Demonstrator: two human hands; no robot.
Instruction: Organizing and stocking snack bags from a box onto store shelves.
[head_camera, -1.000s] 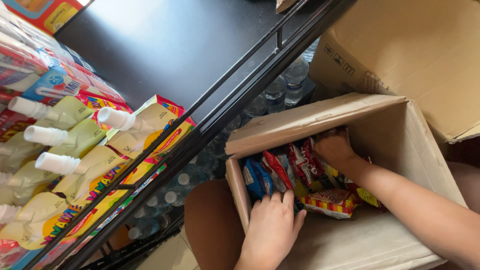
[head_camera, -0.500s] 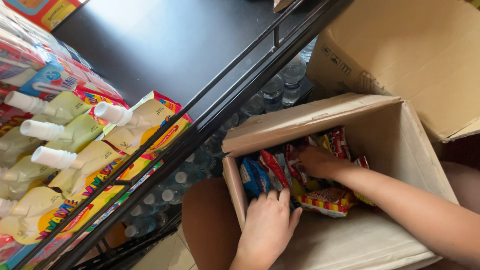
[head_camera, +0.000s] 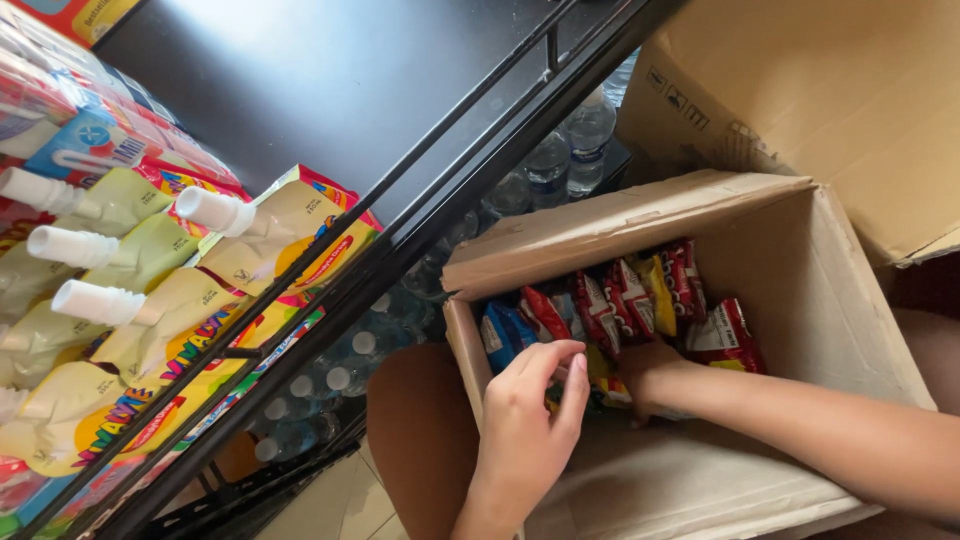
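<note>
An open cardboard box (head_camera: 810, 300) lies tilted toward me, with several red, blue and yellow snack packets (head_camera: 620, 300) standing in it. My left hand (head_camera: 530, 420) hovers over the box's near rim, fingers curled, just above a blue packet (head_camera: 503, 335); nothing shows in its grasp. Deep inside the box, my right hand (head_camera: 655, 375) has its fingers buried among the packets at the bottom. I cannot tell whether it grips one.
A black metal shelf rack (head_camera: 400, 250) stands to the left, holding spouted drink pouches (head_camera: 130, 310) in colourful trays. Water bottles (head_camera: 560, 160) sit on the lower level. A second cardboard box (head_camera: 830, 100) is behind. Tiled floor (head_camera: 340, 500) shows below.
My right hand has moved from the far side of the packets down and toward me, into the box bottom. My left hand lifted off the rim and curled its fingers.
</note>
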